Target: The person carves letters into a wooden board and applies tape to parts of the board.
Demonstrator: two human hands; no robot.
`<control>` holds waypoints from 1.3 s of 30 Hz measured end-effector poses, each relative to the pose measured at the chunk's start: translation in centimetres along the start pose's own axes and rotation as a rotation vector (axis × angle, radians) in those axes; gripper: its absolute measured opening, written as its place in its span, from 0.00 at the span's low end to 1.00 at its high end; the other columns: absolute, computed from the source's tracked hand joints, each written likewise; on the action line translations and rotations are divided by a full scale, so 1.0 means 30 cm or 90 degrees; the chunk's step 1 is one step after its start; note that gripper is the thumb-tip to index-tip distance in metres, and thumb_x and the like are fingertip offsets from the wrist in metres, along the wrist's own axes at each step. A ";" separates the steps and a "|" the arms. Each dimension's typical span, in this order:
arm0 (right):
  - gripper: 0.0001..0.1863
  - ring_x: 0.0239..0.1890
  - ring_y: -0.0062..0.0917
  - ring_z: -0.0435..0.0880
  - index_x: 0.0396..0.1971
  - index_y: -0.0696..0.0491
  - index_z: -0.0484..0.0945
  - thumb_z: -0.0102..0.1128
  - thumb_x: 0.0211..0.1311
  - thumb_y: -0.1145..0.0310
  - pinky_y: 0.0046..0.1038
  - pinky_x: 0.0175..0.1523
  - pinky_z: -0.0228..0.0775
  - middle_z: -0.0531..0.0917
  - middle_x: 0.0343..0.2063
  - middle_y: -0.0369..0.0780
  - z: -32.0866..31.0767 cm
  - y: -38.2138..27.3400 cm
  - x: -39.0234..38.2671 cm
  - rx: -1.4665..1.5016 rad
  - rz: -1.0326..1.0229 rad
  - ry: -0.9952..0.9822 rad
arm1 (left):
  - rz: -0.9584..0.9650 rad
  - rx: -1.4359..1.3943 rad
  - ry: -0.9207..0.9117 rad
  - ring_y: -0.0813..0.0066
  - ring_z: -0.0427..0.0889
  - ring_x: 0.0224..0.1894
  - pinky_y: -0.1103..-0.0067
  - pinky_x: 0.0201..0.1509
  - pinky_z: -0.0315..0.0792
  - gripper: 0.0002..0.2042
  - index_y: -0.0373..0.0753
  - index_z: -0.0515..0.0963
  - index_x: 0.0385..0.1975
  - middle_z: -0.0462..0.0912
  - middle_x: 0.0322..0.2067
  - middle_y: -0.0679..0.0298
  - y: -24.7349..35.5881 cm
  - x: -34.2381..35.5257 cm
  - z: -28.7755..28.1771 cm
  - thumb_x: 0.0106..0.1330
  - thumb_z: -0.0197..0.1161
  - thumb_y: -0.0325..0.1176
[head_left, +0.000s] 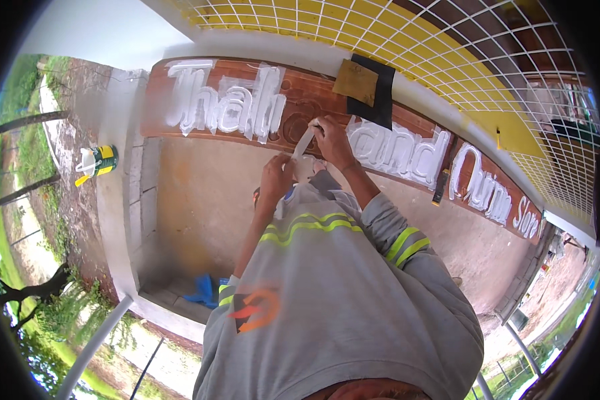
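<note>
A short pale strip of what looks like masking tape (pixel 304 144) stretches between my hands. My right hand (pixel 333 141) pinches its upper end over the brown wooden signboard (pixel 155 107). Lower down, my left hand (pixel 277 177) is closed at the strip's other end; its fingertips partly hide the grip. Carved letters on the board are coated white, with whitish strips around them. Just beyond my hands, a carved round letter (pixel 301 121) is still bare brown wood. A brown sheet (pixel 355 81), like sandpaper, and a black sheet (pixel 379 107) lie over the board's upper edge.
A white wire grid (pixel 407 40) rises behind the board. A small dark-handled tool (pixel 440 187) rests at the board's near edge. On the left ledge stands a green and yellow tub (pixel 105 160). A blue cloth or bag (pixel 203 291) lies at the lower left corner.
</note>
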State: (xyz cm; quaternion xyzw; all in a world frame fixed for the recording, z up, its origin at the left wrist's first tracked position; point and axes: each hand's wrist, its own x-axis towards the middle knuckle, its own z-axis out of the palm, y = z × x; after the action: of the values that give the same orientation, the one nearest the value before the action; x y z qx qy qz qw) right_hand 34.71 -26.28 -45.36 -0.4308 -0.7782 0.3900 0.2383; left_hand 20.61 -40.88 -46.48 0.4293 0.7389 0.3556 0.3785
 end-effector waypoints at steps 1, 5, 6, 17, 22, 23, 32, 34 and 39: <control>0.06 0.41 0.44 0.82 0.40 0.57 0.78 0.59 0.65 0.73 0.39 0.46 0.74 0.81 0.35 0.48 0.015 0.018 0.039 0.003 -0.027 0.000 | -0.013 0.039 0.028 0.46 0.83 0.40 0.60 0.48 0.75 0.11 0.32 0.81 0.34 0.84 0.34 0.47 -0.002 0.014 0.003 0.64 0.61 0.35; 0.06 0.39 0.46 0.82 0.38 0.54 0.77 0.61 0.64 0.70 0.44 0.44 0.74 0.81 0.35 0.46 0.078 0.051 0.095 0.061 -0.005 -0.027 | -0.090 0.055 0.095 0.47 0.85 0.41 0.61 0.47 0.76 0.12 0.35 0.81 0.37 0.86 0.36 0.47 -0.040 0.042 0.025 0.66 0.61 0.39; 0.06 0.40 0.45 0.82 0.38 0.53 0.77 0.61 0.63 0.70 0.43 0.44 0.74 0.81 0.35 0.45 0.082 0.059 0.111 0.022 -0.010 -0.043 | -0.132 0.032 0.101 0.47 0.85 0.41 0.61 0.47 0.76 0.13 0.35 0.81 0.39 0.86 0.36 0.47 -0.037 0.063 0.024 0.66 0.61 0.40; 0.04 0.41 0.43 0.83 0.32 0.50 0.76 0.63 0.61 0.69 0.44 0.43 0.75 0.80 0.34 0.41 0.106 0.037 0.164 -0.141 -0.025 -0.033 | -0.133 0.078 0.102 0.44 0.84 0.43 0.57 0.49 0.75 0.16 0.40 0.82 0.41 0.86 0.39 0.49 -0.053 0.150 0.011 0.66 0.58 0.46; 0.05 0.39 0.43 0.83 0.33 0.50 0.76 0.63 0.61 0.67 0.44 0.41 0.76 0.80 0.34 0.41 0.111 0.012 0.146 -0.186 -0.021 -0.019 | -0.145 0.109 0.097 0.40 0.83 0.42 0.55 0.47 0.74 0.19 0.35 0.81 0.36 0.85 0.36 0.44 -0.006 0.143 -0.002 0.66 0.60 0.48; 0.05 0.39 0.43 0.83 0.33 0.50 0.76 0.63 0.61 0.67 0.44 0.41 0.76 0.80 0.34 0.41 0.114 0.017 0.143 -0.190 -0.021 -0.023 | -0.148 0.104 0.096 0.40 0.83 0.42 0.55 0.47 0.74 0.19 0.35 0.81 0.36 0.85 0.36 0.44 0.004 0.145 -0.006 0.66 0.60 0.48; 0.05 0.39 0.43 0.82 0.33 0.50 0.76 0.64 0.60 0.68 0.44 0.41 0.75 0.80 0.35 0.40 0.116 0.017 0.144 -0.187 -0.061 -0.014 | -0.182 0.131 0.078 0.38 0.82 0.42 0.51 0.46 0.74 0.18 0.37 0.81 0.37 0.84 0.35 0.42 0.019 0.150 -0.022 0.65 0.57 0.47; 0.05 0.39 0.43 0.82 0.33 0.50 0.76 0.64 0.60 0.68 0.44 0.41 0.75 0.80 0.34 0.41 0.120 0.014 0.147 -0.205 -0.067 -0.004 | -0.200 0.139 0.074 0.38 0.82 0.42 0.51 0.46 0.73 0.19 0.36 0.82 0.39 0.83 0.36 0.40 0.015 0.157 -0.021 0.65 0.59 0.48; 0.05 0.39 0.43 0.82 0.32 0.50 0.76 0.64 0.59 0.68 0.44 0.41 0.75 0.80 0.34 0.41 0.121 0.015 0.153 -0.200 -0.062 -0.003 | -0.205 0.160 0.070 0.38 0.82 0.42 0.51 0.47 0.73 0.20 0.35 0.82 0.37 0.83 0.36 0.39 0.010 0.172 -0.015 0.64 0.60 0.49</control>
State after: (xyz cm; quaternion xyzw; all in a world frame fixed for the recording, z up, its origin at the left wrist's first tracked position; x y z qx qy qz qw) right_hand 30.00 -23.67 -47.66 -0.4235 -0.8502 0.2525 0.1845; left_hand 18.56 -36.20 -47.33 0.3293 0.8560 0.2186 0.3332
